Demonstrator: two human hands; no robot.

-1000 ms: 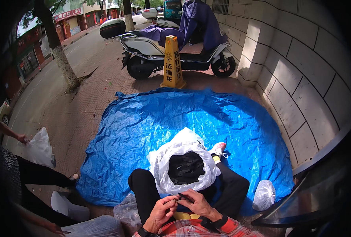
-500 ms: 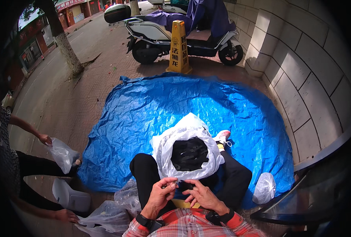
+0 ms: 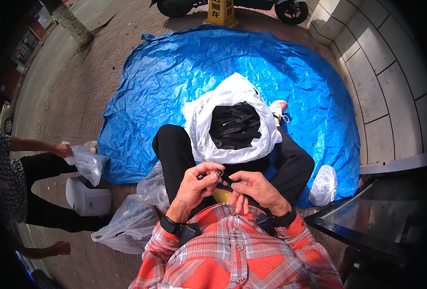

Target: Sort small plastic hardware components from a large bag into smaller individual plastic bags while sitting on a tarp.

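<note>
Above my lap, my left hand (image 3: pixel 198 185) pinches a small shiny metal fitting (image 3: pixel 219 173) between thumb and fingers; its exact kind is too small to tell. A short black strap (image 3: pixel 227 179) runs from the fitting to my right hand (image 3: pixel 255 189), whose thumb and forefinger are closed on it while the other fingers curl downward. Just beyond my hands, between my legs, a white plastic bag (image 3: pixel 199 137) stands with its mouth rolled wide. It is filled with many black strap pieces (image 3: pixel 235 126).
Blue tarp (image 3: pixel 151 86) spreads around me. At right lie a tied white bag (image 3: pixel 324 185) and a dark panel (image 3: pixel 372 216). Leftward are clear plastic bags (image 3: pixel 129 224), a white bin (image 3: pixel 88 196) and another person's hand (image 3: pixel 63 150) holding a clear bag (image 3: pixel 90 163).
The view has tilted downward. My hands stay together, with the black strap now showing more plainly between them. The other person's lower hand has let go of the clear bag near me.
</note>
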